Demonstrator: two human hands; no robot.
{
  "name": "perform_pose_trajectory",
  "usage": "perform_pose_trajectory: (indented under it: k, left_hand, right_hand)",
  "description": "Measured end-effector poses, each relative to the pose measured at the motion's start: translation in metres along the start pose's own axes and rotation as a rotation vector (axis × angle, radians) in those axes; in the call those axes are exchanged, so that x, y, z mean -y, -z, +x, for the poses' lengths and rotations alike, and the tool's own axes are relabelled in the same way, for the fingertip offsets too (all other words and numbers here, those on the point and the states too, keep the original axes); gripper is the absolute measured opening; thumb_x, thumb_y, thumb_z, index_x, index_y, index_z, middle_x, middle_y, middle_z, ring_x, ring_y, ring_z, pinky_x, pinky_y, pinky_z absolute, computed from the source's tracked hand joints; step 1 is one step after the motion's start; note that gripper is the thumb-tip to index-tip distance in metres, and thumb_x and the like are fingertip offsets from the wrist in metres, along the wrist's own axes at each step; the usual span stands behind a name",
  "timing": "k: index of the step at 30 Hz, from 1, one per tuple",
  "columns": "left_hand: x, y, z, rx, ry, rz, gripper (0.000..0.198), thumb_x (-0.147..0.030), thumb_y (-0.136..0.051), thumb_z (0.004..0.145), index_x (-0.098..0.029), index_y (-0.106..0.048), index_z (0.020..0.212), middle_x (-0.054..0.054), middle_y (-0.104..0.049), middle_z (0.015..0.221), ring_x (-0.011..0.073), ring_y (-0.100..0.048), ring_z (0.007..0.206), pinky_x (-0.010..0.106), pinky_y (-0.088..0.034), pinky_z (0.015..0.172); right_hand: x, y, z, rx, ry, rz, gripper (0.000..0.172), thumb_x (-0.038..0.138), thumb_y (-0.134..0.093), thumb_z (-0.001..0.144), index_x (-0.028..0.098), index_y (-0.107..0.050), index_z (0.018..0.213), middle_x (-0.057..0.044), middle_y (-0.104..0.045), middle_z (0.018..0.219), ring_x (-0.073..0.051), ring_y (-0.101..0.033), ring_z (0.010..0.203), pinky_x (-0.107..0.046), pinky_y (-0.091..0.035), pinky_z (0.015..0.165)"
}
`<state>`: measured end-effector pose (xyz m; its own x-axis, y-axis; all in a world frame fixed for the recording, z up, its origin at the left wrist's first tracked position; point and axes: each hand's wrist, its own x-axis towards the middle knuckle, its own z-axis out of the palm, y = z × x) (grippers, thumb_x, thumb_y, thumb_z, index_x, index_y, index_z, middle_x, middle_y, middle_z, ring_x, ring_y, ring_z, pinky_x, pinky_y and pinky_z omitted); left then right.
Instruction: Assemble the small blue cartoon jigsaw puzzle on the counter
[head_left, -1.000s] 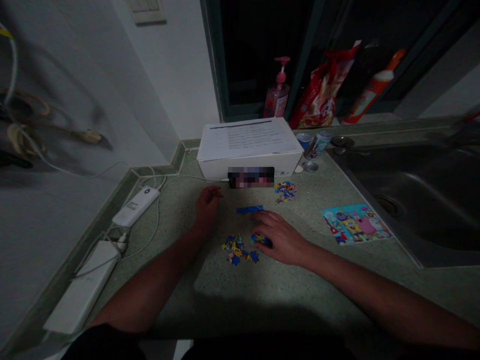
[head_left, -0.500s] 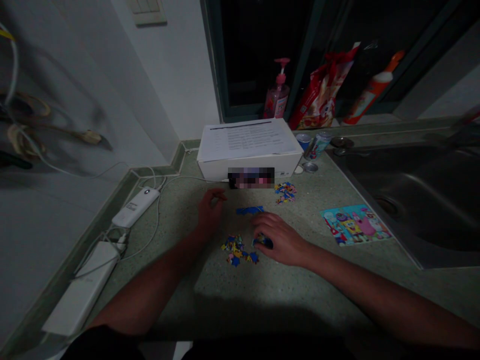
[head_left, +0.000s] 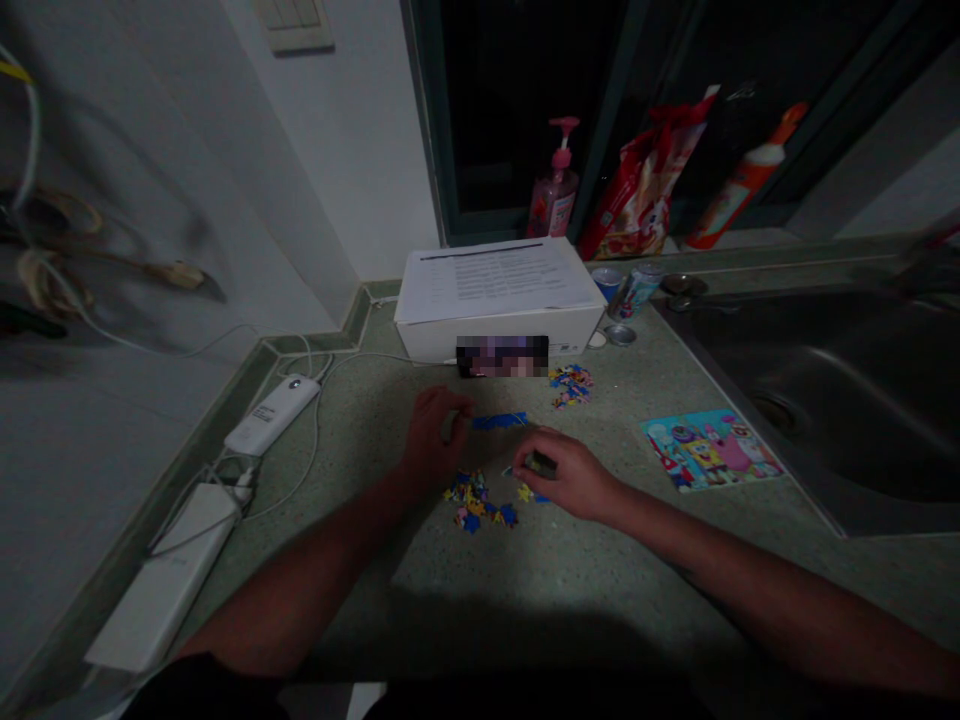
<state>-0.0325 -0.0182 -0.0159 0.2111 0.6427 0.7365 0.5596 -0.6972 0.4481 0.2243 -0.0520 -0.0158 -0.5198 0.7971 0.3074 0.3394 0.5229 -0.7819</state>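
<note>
Puzzle pieces point(head_left: 471, 490) are lying in a loose near cluster on the counter point(head_left: 367, 430), between the two forearms; a joined blue strip point(head_left: 499, 421) is lying just beyond them, and a far pile of pieces point(head_left: 571, 384) is sitting to its right. The left hand point(head_left: 436, 432) has been shifting rightward over the last second; its curled thumb and finger are now hovering at or just beside the strip's left end, and I cannot tell whether they are touching it or holding anything. The right hand point(head_left: 566, 472) has been drawing its fingers together; thumb and forefinger are now pinching what appears to be a small light-blue piece point(head_left: 508, 471), while yellow and blue pieces point(head_left: 526, 492) that it was covering are now partly showing beneath it; that suggests one piece is being singled out from the rest. Farther back, a dark phone-like device point(head_left: 502, 357), its screen blurred out, is leaning against a white box point(head_left: 429, 342); a white cable point(head_left: 391, 354) is running to it from the left, clear of the pieces. On the right, a cartoon picture card point(head_left: 712, 448) is lying flat beside the sink point(head_left: 825, 400); dim light and the right hand itself are probably hampering the view of the pieces.
</note>
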Motion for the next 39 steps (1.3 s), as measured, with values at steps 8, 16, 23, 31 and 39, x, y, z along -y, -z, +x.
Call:
perform_pose_trajectory:
  k: [8,16,23,31,39]
  left_hand:
    - [-0.029,-0.001,-0.003,0.234,-0.207,-0.039,0.031,-0.015,-0.061,0.095,-0.024,-0.066,0.124,0.006,-0.079,0.106,0.0241,-0.073,0.101,0.051,-0.052,0.110]
    - [-0.029,-0.004,-0.003,0.345,-0.236,-0.102,0.033,-0.023,-0.065,0.100,-0.027,-0.064,0.133,0.006,-0.082,0.117,0.0251,-0.075,0.108,0.052,-0.053,0.109]
    - [-0.028,-0.005,-0.004,0.354,-0.257,-0.149,0.039,-0.021,-0.066,0.100,-0.029,-0.060,0.138,0.005,-0.081,0.122,0.0238,-0.075,0.111,0.047,-0.055,0.105]
    - [-0.024,-0.008,-0.008,0.405,-0.228,-0.165,0.042,-0.030,-0.070,0.101,-0.031,-0.060,0.142,0.006,-0.081,0.122,0.0246,-0.074,0.115,0.047,-0.051,0.109]
    - [-0.019,-0.008,-0.009,0.286,-0.124,-0.064,0.034,-0.036,-0.071,0.099,-0.028,-0.067,0.132,0.005,-0.081,0.114,0.0271,-0.074,0.112,0.054,-0.053,0.111]
  right_hand:
    - [-0.009,-0.001,0.005,-0.159,-0.290,0.330,0.016,0.038,-0.073,0.089,0.024,-0.069,0.093,0.000,-0.071,0.076,-0.018,-0.066,0.069,-0.032,-0.053,0.066]
    - [-0.008,-0.002,0.007,-0.143,-0.309,0.412,0.022,0.041,-0.077,0.087,0.024,-0.069,0.097,0.003,-0.064,0.073,-0.016,-0.060,0.066,-0.031,-0.051,0.064]
    - [-0.010,-0.005,0.006,-0.144,-0.304,0.441,0.022,0.038,-0.078,0.086,0.025,-0.069,0.100,0.003,-0.064,0.075,-0.016,-0.061,0.068,-0.032,-0.053,0.065]
    - [-0.008,-0.004,0.006,-0.130,-0.332,0.394,0.028,0.045,-0.082,0.087,0.024,-0.071,0.102,0.002,-0.065,0.075,-0.016,-0.062,0.070,-0.031,-0.053,0.064]
    - [-0.010,-0.003,0.006,-0.202,-0.306,0.373,0.026,0.047,-0.075,0.091,0.024,-0.071,0.102,-0.001,-0.070,0.080,-0.018,-0.066,0.072,-0.033,-0.054,0.068]
